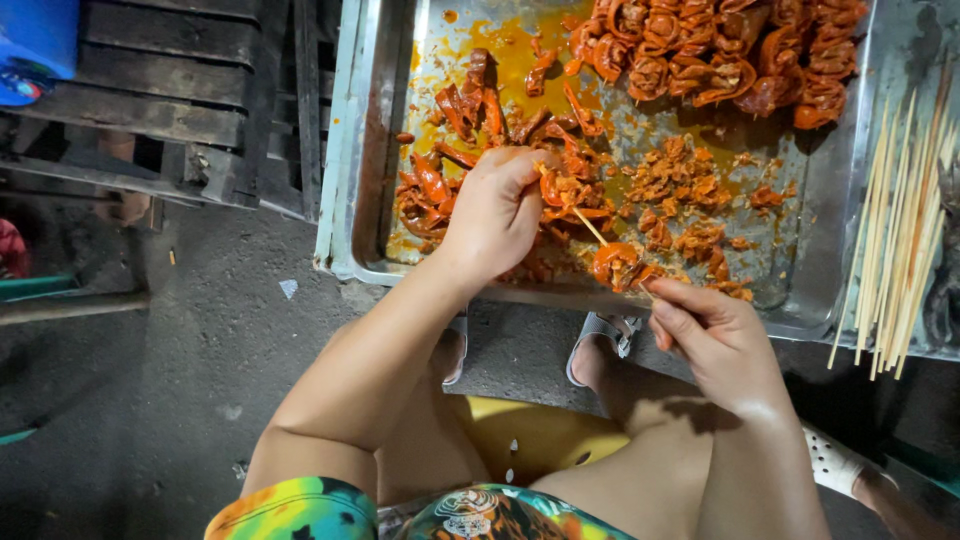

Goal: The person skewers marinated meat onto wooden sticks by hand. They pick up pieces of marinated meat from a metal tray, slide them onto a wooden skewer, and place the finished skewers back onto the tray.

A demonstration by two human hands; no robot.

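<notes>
My left hand (495,212) pinches a piece of orange marinated meat (560,187) over a large metal tray (345,215), pushing it onto the tip of a thin wooden skewer (590,227). My right hand (715,335) grips the skewer's lower end near the tray's front edge. One meat piece (615,262) sits threaded on the skewer between my hands. Loose marinated meat pieces (445,105) lie scattered across the tray. Filled skewers of coiled meat (720,50) are piled at the tray's far right.
A bundle of bare wooden skewers (900,235) lies on the tray's right rim. A dark slatted crate (180,100) stands to the left on the concrete ground. My knees, sandalled feet (600,345) and a yellow stool (530,435) are below the tray.
</notes>
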